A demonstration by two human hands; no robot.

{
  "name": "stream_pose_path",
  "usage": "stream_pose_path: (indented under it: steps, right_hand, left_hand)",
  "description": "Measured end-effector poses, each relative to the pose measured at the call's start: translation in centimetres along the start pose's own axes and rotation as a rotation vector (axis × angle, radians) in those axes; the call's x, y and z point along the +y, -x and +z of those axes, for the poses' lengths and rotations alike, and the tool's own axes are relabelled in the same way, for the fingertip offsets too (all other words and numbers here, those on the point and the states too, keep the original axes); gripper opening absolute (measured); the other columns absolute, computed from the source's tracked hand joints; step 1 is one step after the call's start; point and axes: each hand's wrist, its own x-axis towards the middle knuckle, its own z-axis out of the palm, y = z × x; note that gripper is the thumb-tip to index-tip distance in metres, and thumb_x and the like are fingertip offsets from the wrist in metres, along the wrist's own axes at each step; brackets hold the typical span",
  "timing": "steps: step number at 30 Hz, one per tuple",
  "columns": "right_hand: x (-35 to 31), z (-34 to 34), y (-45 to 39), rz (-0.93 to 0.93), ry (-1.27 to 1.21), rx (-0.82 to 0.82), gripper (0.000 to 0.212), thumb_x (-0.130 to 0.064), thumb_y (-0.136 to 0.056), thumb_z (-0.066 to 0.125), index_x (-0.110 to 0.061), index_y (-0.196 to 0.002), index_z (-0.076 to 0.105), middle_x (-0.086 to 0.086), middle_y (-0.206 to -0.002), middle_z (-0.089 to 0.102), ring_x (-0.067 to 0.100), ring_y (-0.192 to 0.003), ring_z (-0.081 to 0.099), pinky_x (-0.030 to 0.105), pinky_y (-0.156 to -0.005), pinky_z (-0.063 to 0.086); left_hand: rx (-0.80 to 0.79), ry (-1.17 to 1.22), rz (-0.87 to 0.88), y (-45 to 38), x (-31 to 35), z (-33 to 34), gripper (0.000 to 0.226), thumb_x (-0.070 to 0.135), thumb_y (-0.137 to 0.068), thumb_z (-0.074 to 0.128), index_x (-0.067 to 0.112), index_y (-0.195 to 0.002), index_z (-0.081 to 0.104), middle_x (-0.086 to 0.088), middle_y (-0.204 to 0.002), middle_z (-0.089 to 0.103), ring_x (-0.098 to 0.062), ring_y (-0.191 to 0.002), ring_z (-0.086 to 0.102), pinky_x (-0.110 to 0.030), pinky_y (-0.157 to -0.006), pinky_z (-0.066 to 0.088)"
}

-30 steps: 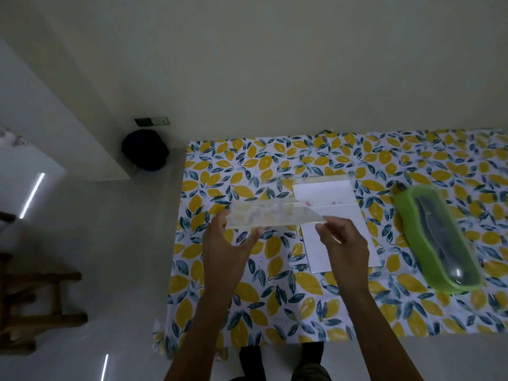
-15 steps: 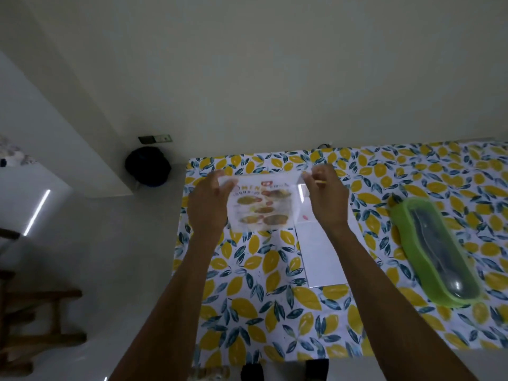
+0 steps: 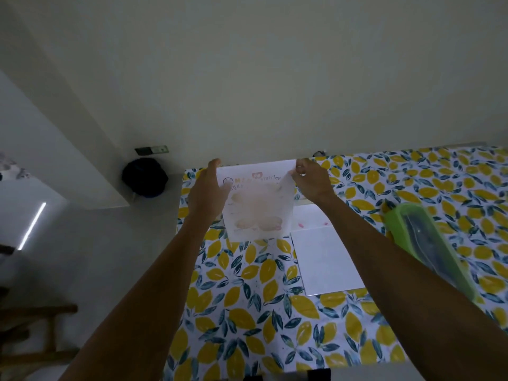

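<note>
1. Grip points: the left hand [image 3: 207, 193] and the right hand [image 3: 312, 181] hold one menu sheet [image 3: 255, 213] by its far edge, one hand at each upper corner.
2. Left fingers [image 3: 214, 164]: curled over the upper-left corner, with the tips reaching past the far edge. The thumb is hidden, so its position cannot be told.
3. Right fingers [image 3: 302, 167]: pressed against the thumb, pinching the upper-right corner.
4. Position of the sheet: its short far edge spans from one set of fingers to the other. The rest hangs from the fingers back toward the wrists, above the far-left corner of the bench [image 3: 261, 312].
5. Long axis: it runs from the fingers toward the person. The printed face is up, with the heading at the finger end.
6. Free edge: the near edge is unsupported and blurred. Whether it touches the bench cannot be told.
7. Nearer hand: neither, since both hold at the same edge. The coming move therefore probably calls for both hands to travel together, or the sheet will skew.
8. Neighbouring items: white paper [image 3: 327, 259] lies flat just right of the free edge, below the right wrist. A green lidded container [image 3: 428, 243] lies further right, beyond the right forearm.
9. Clearance: lowering straight down from the fingers appears to set the sheet beside the white paper, with little margin.
</note>
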Motion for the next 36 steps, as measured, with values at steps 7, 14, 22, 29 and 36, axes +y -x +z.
stream_pose_path:
  steps: [7,14,22,29,36]
  right_hand:
    - [2.3,-1.1,3.1,0.135,-0.152,0.003,0.042,-0.029,-0.093,0.062,-0.014,-0.132,0.058,0.007,-0.125,0.068,0.024,-0.113,0.064,0.035,-0.093,0.051]
    - [11.4,-1.0,9.2,0.321,-0.145,0.006,0.034,-0.03,-0.09,0.068,-0.013,-0.119,0.062,0.01,-0.109,0.073,0.027,-0.092,0.07,0.05,-0.081,0.059]
    - [21.4,-2.0,12.6,0.44,0.021,-0.152,0.037,-0.025,-0.09,0.066,-0.011,-0.124,0.059,0.013,-0.113,0.071,0.028,-0.101,0.067,0.031,-0.081,0.05]
    - [28.1,-2.5,13.7,0.53,0.178,-0.288,0.049,-0.031,-0.088,0.062,-0.004,-0.127,0.051,0.022,-0.119,0.061,0.038,-0.109,0.061,0.042,-0.089,0.049]
    - [27.3,-2.8,14.1,0.556,-0.04,-0.242,0.04,-0.026,-0.088,0.064,-0.012,-0.125,0.059,0.014,-0.122,0.062,0.032,-0.108,0.062,0.035,-0.085,0.049]
  left_hand:
    - [0.018,0.147,0.009,2.0,0.1,-0.4,0.075,0.036,-0.09,0.068,0.028,-0.151,0.024,-0.012,-0.139,0.052,-0.028,-0.118,0.059,-0.048,-0.092,0.054]
    - [0.293,0.068,0.08,10.9,1.4,4.3,0.054,0.037,-0.095,0.06,0.007,-0.138,0.045,-0.015,-0.134,0.051,-0.032,-0.126,0.047,-0.044,-0.105,0.041]
    - [-0.343,0.064,-0.097,17.7,6.4,16.3,0.065,0.044,-0.095,0.057,0.009,-0.147,0.038,-0.013,-0.146,0.045,-0.032,-0.138,0.039,-0.04,-0.11,0.033]
    - [-0.5,0.032,-0.391,20.3,9.3,23.0,0.057,0.036,-0.086,0.071,0.01,-0.132,0.049,-0.018,-0.129,0.049,-0.037,-0.124,0.047,-0.042,-0.104,0.038]
    - [-0.347,0.114,-0.549,19.8,10.9,24.1,0.058,0.037,-0.08,0.078,0.012,-0.127,0.054,-0.014,-0.121,0.06,-0.032,-0.112,0.057,-0.036,-0.091,0.046]
